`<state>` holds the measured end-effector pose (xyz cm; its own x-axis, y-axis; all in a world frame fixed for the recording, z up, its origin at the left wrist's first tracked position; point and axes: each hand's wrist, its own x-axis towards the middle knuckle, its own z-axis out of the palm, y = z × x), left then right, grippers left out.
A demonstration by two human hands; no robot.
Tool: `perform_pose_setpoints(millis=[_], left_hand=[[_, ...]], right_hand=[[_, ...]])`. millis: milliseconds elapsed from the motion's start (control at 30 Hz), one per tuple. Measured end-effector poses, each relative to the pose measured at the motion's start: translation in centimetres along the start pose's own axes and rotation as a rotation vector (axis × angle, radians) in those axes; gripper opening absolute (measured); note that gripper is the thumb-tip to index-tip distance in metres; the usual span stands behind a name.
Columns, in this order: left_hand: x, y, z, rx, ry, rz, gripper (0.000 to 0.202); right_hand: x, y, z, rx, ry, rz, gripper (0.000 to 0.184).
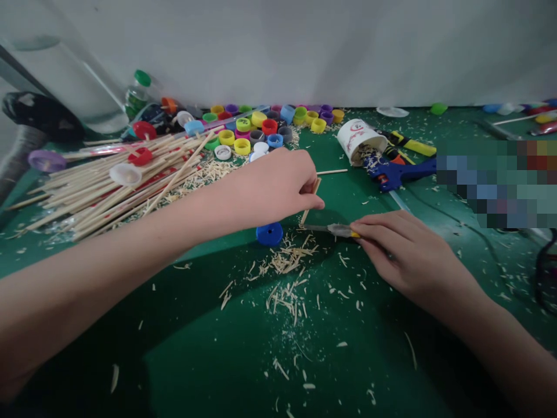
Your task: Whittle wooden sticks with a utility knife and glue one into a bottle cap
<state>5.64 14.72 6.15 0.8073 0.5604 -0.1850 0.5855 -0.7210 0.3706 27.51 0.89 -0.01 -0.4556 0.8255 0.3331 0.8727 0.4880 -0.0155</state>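
Note:
My left hand (282, 183) is closed around a thin wooden stick (306, 216), which points down toward the table. In my right hand (404, 244) is a utility knife (339, 230) with a bit of yellow at its handle. Its blade meets the stick's lower end, or comes very close to it. A blue bottle cap (270, 234) lies just below my left wrist. Wood shavings (287, 258) are heaped beneath the blade and scattered toward me.
Many wooden sticks (100, 191), some with caps on their ends, lie at left. Colourful bottle caps (270, 126) line the back wall. A paper cup (359, 141) lies tipped over with shavings inside, beside a blue glue gun (402, 173). A green-capped bottle (138, 93) stands back left.

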Motion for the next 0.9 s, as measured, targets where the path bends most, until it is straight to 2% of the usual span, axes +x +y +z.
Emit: perform_pose_setpoints(millis=[267,367,500,767,900], left_hand=[[-0.1,0.2,0.3,0.025,0.009,0.044,0.045],[-0.3,0.3,0.1,0.016,0.004,0.078,0.040],[-0.5,0.3,-0.3,-0.012,-0.055,0.099,0.033],[-0.5,0.1,-1.0,-0.105,-0.193,0.142,0.032],[-0.3,0.3,-0.9,-0.093,-0.183,0.118,0.032]], right_hand=[[0.2,-0.5,0.0,0.007,0.005,0.021,0.020],[0.4,-0.9,0.2,-0.001,0.019,0.015,0.020],[0.8,-1.2,0.3,0.004,-0.001,0.043,0.019],[1.4,-1.0,0.4,0.038,-0.047,0.043,0.023],[1.2,-0.9,0.5,0.028,-0.050,0.045,0.023]])
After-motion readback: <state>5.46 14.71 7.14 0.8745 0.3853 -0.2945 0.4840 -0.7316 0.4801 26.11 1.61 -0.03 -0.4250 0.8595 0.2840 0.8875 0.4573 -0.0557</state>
